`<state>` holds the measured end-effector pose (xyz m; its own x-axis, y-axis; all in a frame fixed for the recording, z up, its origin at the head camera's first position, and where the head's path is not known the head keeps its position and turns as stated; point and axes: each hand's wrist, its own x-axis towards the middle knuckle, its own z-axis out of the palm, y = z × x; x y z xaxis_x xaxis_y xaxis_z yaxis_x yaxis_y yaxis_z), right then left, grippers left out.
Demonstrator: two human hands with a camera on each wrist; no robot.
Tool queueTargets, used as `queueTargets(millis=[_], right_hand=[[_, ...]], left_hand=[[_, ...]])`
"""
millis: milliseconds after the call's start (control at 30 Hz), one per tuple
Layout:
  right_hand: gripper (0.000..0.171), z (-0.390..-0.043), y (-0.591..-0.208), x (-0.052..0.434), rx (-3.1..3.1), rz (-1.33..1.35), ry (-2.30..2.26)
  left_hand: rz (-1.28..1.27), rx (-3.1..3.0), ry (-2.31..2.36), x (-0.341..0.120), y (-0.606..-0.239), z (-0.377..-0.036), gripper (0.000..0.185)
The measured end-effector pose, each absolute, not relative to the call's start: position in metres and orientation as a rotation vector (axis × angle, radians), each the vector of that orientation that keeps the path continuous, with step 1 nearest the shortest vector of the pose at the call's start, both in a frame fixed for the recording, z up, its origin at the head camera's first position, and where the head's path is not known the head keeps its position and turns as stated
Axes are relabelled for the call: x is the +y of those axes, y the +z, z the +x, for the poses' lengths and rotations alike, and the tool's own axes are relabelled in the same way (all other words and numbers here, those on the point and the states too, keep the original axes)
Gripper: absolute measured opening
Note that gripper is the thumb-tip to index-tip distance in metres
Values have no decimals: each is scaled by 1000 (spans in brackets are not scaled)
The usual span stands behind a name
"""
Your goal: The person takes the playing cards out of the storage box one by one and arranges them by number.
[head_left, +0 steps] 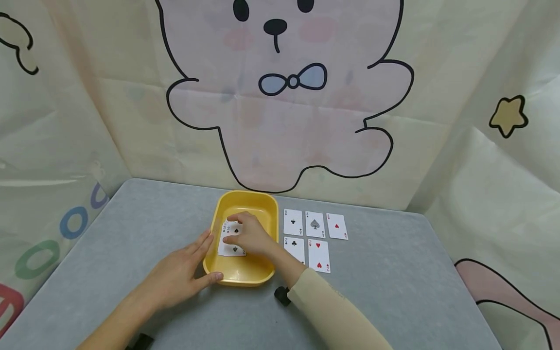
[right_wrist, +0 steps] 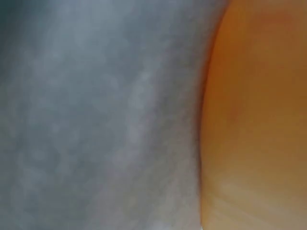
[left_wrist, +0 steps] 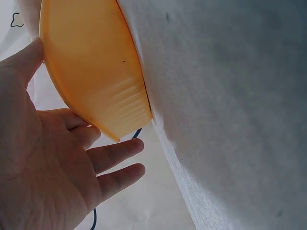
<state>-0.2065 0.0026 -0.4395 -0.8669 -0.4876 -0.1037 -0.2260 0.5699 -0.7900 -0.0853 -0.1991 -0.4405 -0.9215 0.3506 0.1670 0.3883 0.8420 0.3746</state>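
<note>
A yellow plastic tray (head_left: 245,276) stands on the grey table, with a small pile of playing cards (head_left: 228,250) lying face up inside. Black spades show on the upper card. My right hand (head_left: 251,234) reaches over the tray's right rim. Its thumb and forefinger are spread apart over the cards. At the tray's left rim is my left hand (head_left: 185,267), thumb near the front corner and fingers fairly straight. The left wrist view shows the left hand (left_wrist: 53,158) touching the tray's edge, its last two fingers extended. The right wrist view shows the tray's outer wall (right_wrist: 254,120) but no hand.
Right of the tray lie face-up cards in two rows: an ace of clubs (head_left: 292,222), ace of spades (head_left: 315,224) and ace of hearts (head_left: 337,226) behind, a two of clubs (head_left: 294,249) and two of hearts (head_left: 319,255) in front. A printed cloth (head_left: 280,146) hangs behind the table.
</note>
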Motion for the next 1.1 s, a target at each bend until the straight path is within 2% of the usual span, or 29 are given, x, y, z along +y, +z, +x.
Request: queueTargets(millis=[233,600,1100], right_hand=[[71,-210,-438,0,2529,-528,-1006],[89,-214,-441,2,2594,-620,-749],[93,-211,-442,2,2622,-640,-633]], left_hand=[[-587,-2931,-612,-199,-440,-85,95],[-565,-2962,-623,-199,-439,-85,96],[-558,-2956,-637,-198,-438,-84,97]])
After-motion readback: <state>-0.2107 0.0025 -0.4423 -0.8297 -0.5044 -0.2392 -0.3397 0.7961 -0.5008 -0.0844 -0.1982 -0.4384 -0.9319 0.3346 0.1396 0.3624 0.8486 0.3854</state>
